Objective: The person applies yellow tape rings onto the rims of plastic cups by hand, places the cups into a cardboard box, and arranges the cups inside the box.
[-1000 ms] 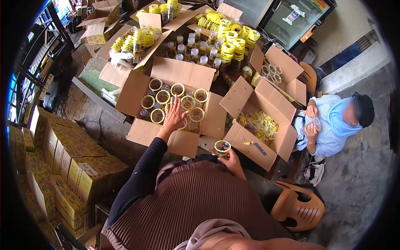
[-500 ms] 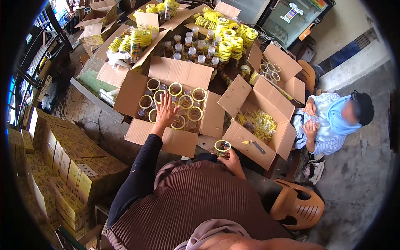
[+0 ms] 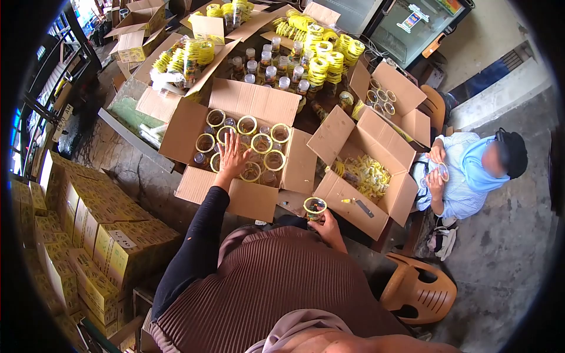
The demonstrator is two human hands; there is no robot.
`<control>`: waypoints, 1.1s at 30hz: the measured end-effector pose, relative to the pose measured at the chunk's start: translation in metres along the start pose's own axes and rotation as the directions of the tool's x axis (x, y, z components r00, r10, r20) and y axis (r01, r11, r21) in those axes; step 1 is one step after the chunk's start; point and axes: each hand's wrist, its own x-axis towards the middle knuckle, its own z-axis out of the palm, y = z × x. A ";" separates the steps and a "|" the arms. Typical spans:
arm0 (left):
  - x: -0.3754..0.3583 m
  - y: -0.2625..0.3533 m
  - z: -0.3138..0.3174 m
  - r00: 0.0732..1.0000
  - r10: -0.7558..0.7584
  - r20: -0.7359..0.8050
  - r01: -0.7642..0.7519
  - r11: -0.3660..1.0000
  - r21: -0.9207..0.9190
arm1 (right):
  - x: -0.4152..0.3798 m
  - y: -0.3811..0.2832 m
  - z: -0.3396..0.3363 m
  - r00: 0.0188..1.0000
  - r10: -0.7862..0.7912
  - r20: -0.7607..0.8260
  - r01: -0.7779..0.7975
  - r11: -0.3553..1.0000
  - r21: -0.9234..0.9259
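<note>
- I take the big open carton [image 3: 259,103] in front of me as my landmark; it is packed with jars with yellow-rimmed mouths [image 3: 262,143].
- My left hand [image 3: 233,157] is inside that carton at its near-left part, fingers spread wide, palm down on the jar tops. I cannot tell whether it grips any one of them.
- My right hand [image 3: 327,226] is outside the carton, just past its near-right corner and close to my body. Its fingers are wrapped around a single jar [image 3: 314,207] with a yellow rim, held upright with the mouth facing up.
- Right of the carton stands a second open box [image 3: 376,153] with loose yellow pieces [image 3: 368,175] in its bottom.
- Beyond that box, further right, another person [image 3: 465,173] in a light blue striped shirt sits on the floor, both hands together around a small item I cannot make out.
- Behind the carton stand rows of capped jars [image 3: 276,70] and stacks of yellow rings [image 3: 329,59].
- Left of the carton and nearer to me, closed yellow boxes [image 3: 100,229] are stacked.
- Near-right of the carton, by my side, an orange plastic chair [image 3: 421,291] lies on the concrete.
</note>
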 end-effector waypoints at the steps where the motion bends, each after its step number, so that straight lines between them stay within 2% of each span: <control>1: 0.001 0.000 -0.001 1.000 -0.005 0.003 0.005 1.000 -0.004 | 0.001 0.001 0.000 1.000 -0.003 0.001 0.003 1.000 -0.005; 7: -0.002 0.007 -0.020 0.998 -0.038 -0.040 0.037 0.999 -0.023 | 0.000 -0.003 -0.002 1.000 -0.004 -0.001 0.004 0.998 -0.055; 9: -0.006 0.003 -0.029 0.987 -0.151 -0.060 0.151 0.989 0.002 | 0.000 -0.002 -0.002 1.000 -0.006 0.002 0.006 0.999 -0.043; 11: -0.012 -0.002 -0.035 0.982 -0.175 -0.074 0.175 0.985 0.000 | 0.002 0.001 -0.001 1.000 -0.010 0.003 0.010 1.000 -0.030; 13: -0.019 -0.002 -0.048 0.951 -0.307 0.026 0.308 0.950 -0.052 | 0.005 0.010 0.002 1.000 -0.029 0.005 0.029 1.000 -0.002; 14: -0.022 -0.010 -0.045 0.949 -0.314 0.029 0.315 0.946 -0.081 | 0.006 0.015 0.002 1.000 -0.028 0.004 0.028 1.000 0.001; 18: -0.024 -0.029 -0.037 0.965 -0.259 -0.039 0.259 0.966 -0.011 | 0.007 0.003 -0.001 1.000 -0.015 0.014 0.016 1.000 -0.016; 22: -0.017 -0.036 -0.041 0.952 -0.306 -0.006 0.306 0.952 0.006 | 0.009 0.004 0.000 1.000 -0.022 0.001 0.022 1.000 -0.009; 26: -0.012 -0.038 -0.041 0.962 -0.272 -0.022 0.273 0.961 0.045 | 0.008 -0.001 -0.002 1.000 -0.002 0.002 0.002 1.000 -0.031; 32: 0.001 -0.038 -0.046 0.956 -0.289 0.044 0.283 0.953 0.110 | 0.009 0.004 -0.001 1.000 0.004 0.005 -0.004 1.000 -0.024; 33: 0.004 -0.036 -0.047 0.970 -0.241 -0.039 0.244 0.967 0.079 | 0.011 0.005 -0.001 1.000 -0.002 0.002 0.002 0.999 -0.037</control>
